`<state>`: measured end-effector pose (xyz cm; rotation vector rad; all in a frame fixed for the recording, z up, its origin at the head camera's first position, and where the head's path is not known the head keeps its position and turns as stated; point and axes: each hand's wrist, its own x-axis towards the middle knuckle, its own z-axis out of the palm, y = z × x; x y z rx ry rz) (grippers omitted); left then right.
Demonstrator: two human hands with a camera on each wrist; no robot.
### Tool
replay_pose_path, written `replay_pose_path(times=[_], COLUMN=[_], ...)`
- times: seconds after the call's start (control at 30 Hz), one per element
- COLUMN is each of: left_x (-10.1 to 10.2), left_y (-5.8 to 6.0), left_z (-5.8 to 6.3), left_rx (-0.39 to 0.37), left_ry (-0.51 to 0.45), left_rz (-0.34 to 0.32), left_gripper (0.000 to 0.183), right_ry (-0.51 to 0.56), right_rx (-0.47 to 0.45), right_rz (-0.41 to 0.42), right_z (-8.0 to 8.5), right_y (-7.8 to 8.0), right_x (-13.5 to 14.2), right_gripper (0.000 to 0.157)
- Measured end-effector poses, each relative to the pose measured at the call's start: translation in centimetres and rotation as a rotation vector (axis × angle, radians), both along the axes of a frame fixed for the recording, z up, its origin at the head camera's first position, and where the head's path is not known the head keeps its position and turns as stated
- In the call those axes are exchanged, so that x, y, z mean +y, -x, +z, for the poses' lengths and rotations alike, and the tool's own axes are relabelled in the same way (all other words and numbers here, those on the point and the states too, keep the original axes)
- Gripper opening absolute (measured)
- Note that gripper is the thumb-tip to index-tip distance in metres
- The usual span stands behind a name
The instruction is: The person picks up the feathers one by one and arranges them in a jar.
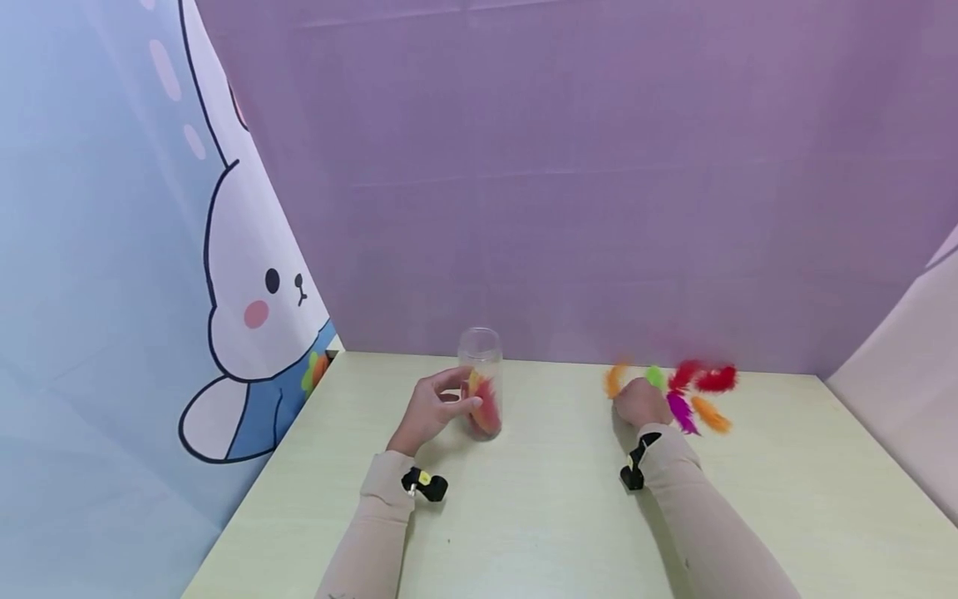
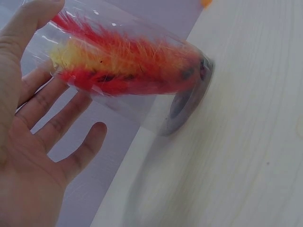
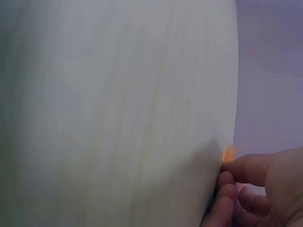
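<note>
A clear glass jar (image 1: 480, 353) stands upright on the table, with red, yellow and orange feathers (image 2: 128, 64) inside. My left hand (image 1: 437, 406) holds the jar from its left side, thumb in front and fingers behind. In the left wrist view, the little finger stands away from the glass. Over on the right, my right hand (image 1: 644, 403) is down at the tabletop, thumb and fingertips pinching an orange feather (image 1: 615, 378). Only a bit of that feather shows past the fingertips in the right wrist view.
Beside my right hand lie a green feather (image 1: 655, 377), red feathers (image 1: 716, 379), a purple feather (image 1: 682, 413) and another orange feather (image 1: 711, 413). A purple cloth (image 1: 584, 191) rises behind the table (image 1: 539, 516). A blue rabbit-print cloth (image 1: 97, 333) hangs at left.
</note>
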<state>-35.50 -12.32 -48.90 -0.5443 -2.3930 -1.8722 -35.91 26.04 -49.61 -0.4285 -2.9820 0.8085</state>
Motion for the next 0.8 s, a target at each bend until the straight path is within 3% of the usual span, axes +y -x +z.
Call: replay_pose_path(times=[0.2,0.37,0.57,0.8], left_x=[0.0,0.0,0.1,0.3], left_y=[0.1,0.1,0.1,0.1], left_z=[0.1,0.0,-0.1,-0.2], left_rx=[-0.002,0.003,0.005,0.019], left_ry=[-0.004,-0.004,0.005,0.012], left_rz=[-0.008,-0.007,0.002,0.003], left_gripper=[0.056,0.057,0.059,0.062], right_ry=[0.007,0.045,0.126,0.191], right_rx=[-0.03,-0.055,-0.009,0.089], right_rz=[0.009,0.067,0.16,0.172], right_z=[0.4,0.5,0.0,-0.2], right_y=[-0.3,-0.9,-1.2,-2.3], right_x=[-0.3,-0.1,0.4,0.5], right_gripper=[0.028,0.034,0.027,0.02])
